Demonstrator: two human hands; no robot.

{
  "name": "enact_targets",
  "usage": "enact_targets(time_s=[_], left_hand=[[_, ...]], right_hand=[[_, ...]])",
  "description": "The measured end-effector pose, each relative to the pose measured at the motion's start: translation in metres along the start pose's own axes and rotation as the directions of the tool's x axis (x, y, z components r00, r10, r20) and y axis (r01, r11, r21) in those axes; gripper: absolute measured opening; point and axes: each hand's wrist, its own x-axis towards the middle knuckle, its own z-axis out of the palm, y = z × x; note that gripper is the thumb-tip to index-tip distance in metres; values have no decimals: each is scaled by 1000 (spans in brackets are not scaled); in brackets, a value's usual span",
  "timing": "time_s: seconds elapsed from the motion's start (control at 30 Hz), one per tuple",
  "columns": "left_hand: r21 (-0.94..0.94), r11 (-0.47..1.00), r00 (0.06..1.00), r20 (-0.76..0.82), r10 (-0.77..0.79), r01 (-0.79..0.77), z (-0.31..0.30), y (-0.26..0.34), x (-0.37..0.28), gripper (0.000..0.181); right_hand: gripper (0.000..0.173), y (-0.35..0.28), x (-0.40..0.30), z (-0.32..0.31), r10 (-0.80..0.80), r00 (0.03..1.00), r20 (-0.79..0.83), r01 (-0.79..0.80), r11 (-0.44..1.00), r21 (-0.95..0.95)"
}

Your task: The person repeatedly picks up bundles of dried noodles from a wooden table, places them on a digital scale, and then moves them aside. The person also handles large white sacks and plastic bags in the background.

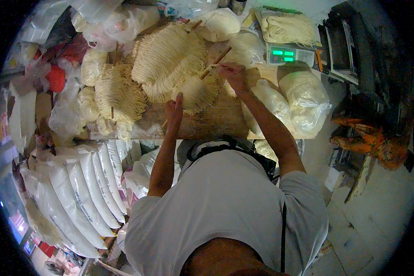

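Note:
A bundle of thin pale noodles [197, 90] lies wound around a wooden stick [221, 57] on the worktable [214, 126]. My left hand [174, 110] is at the near left side of this bundle, one finger raised against its edge; whether it grips anything is hidden. By the stick's upper end, my right hand [233, 74] has its fingertips together on a few pale strands [213, 66] that trail from the stick. Behind lies a larger noodle bundle [169, 57], also on a stick. Another noodle bundle [119, 91] with a stick through it rests to the left.
Bagged noodles [303, 103] stand at the table's right. Behind them, a digital scale [290, 56] with lit green digits carries a pile of flat noodles [286, 29]. Plastic bags [124, 26] crowd the back left. Full white sacks [79, 196] are stacked below, left of me.

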Motion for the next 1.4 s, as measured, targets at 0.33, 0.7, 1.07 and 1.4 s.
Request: enact_targets(time_s=[0.33, 0.7, 1.07, 1.4], left_hand=[[120, 979, 973, 138, -183, 167, -7, 21, 16, 57], [-469, 664, 778, 87, -622, 582, -18, -20, 13, 48], [-417, 765, 869, 164, -467, 490, -21, -12, 20, 55], [-74, 951, 952, 89, -292, 299, -21, -47, 24, 63]], right_hand=[[20, -116, 23, -8, 105, 970, -221, -121, 991, -62], [25, -351, 113, -203, -521, 808, -277, 534, 845, -31], [24, -158, 220, -317, -753, 643, -137, -51, 136, -989], [33, -25, 160, -162, -413, 898, -150, -96, 149, -984]])
